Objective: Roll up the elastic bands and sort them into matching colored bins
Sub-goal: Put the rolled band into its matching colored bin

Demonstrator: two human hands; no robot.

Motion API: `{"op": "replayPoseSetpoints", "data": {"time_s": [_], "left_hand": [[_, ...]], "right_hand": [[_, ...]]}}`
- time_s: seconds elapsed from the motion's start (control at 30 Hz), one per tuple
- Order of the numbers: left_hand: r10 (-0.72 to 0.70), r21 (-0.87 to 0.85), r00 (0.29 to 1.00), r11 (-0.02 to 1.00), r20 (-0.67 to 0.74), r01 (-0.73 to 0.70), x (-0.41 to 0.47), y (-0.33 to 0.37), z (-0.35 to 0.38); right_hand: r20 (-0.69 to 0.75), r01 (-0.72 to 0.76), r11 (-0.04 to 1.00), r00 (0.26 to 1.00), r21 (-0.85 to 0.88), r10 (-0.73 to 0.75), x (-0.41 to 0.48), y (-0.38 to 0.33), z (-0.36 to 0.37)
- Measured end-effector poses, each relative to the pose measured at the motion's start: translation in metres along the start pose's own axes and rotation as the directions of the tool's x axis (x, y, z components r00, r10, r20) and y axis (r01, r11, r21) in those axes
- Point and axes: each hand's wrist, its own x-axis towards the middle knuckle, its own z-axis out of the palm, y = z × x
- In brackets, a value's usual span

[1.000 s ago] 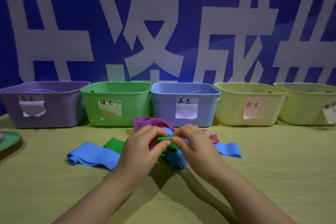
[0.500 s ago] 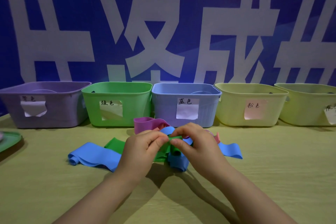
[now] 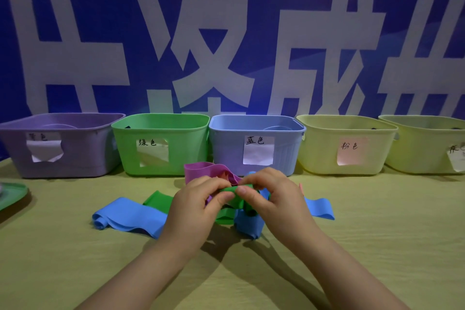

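Both hands pinch a green elastic band [image 3: 234, 195] above a heap of bands in the middle of the table. My left hand [image 3: 193, 211] grips its left end and my right hand [image 3: 274, 199] its right end, with a small roll between the fingertips. The green band's tail [image 3: 158, 200] runs left under my left hand. A blue band [image 3: 125, 216] lies flat to the left, its end curled. Behind the hands stands a purple band [image 3: 203, 168]. Another blue band [image 3: 319, 207] shows to the right. The green bin [image 3: 161, 143] stands behind, left of centre.
A row of labelled bins lines the back: purple bin [image 3: 60, 145], blue bin [image 3: 256, 145], a yellow bin [image 3: 347, 145] with a pink label, another yellow bin [image 3: 427, 143] at the right edge. A green tray [image 3: 10, 195] pokes in at the left. A blue banner hangs behind.
My fingers have turned the green band's end a little further, so the roll between the thumbs looks slightly thicker. Both hands stay in nearly the same place.
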Motion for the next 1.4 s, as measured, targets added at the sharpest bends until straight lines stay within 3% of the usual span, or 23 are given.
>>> {"op": "replayPoseSetpoints", "data": {"time_s": [0.23,0.4,0.53,0.77,0.97,1.17,1.4], "left_hand": [[0.018,0.032,0.999,0.999,0.049,-0.019,-0.001,0.003,0.001],[-0.016,0.04,0.999,0.999,0.039,0.014,-0.004,0.006,0.001],[0.038,0.043,0.999,0.998,0.037,-0.039,-0.002,0.003,-0.001],[0.057,0.095,0.996,0.993,0.072,-0.063,0.001,-0.001,-0.004],[0.006,0.015,0.998,1.0,0.055,-0.007,-0.002,0.003,-0.001],[0.096,0.097,0.995,0.99,0.03,-0.099,-0.002,0.005,-0.002],[0.148,0.102,0.986,0.983,0.075,-0.156,0.001,0.001,-0.004]], "right_hand": [[0.052,0.003,0.999,0.999,-0.047,0.0,0.0,0.0,0.0],[0.023,-0.038,0.997,0.999,0.067,0.037,-0.001,0.004,0.002],[0.003,-0.031,0.993,1.0,0.118,0.031,-0.001,0.006,0.006],[0.019,0.022,0.999,1.0,0.032,-0.023,-0.001,0.001,0.003],[0.005,0.032,0.999,0.999,-0.004,-0.032,0.002,0.011,0.007],[-0.077,0.062,0.996,0.995,0.063,-0.057,0.002,0.012,0.01],[-0.004,0.106,0.993,0.994,0.048,-0.106,0.001,0.006,0.009]]}}
